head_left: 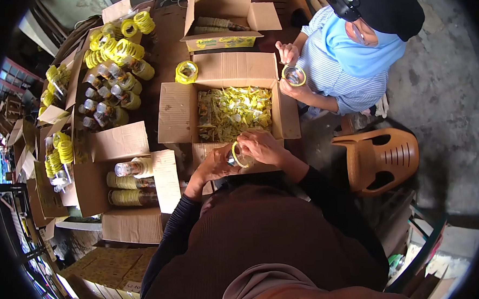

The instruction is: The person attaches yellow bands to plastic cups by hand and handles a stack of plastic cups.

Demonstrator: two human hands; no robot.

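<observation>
While the left hand point(217, 163) grips the cup point(232, 158), long axis sideways, its rim point(236, 159) faces the curled right hand point(261, 147), grip unclear.

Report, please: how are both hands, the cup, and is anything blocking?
Left hand holding yellow-rimmed clear cup; right hand also touching it. Cup tipped, rim toward the right. Open carton of yellow scraps ahead; nothing seen blocking.

Near the middle, the round, clear plastic cup point(240, 159) has a yellow edge. Above it, the thin scraps point(237, 109) are yellow and the square cardboard box point(177, 112) is tan. Upper right, the cloth shirt point(353, 93) has blue and white stripes. The plastic chair point(363, 159) at right is orange.
</observation>
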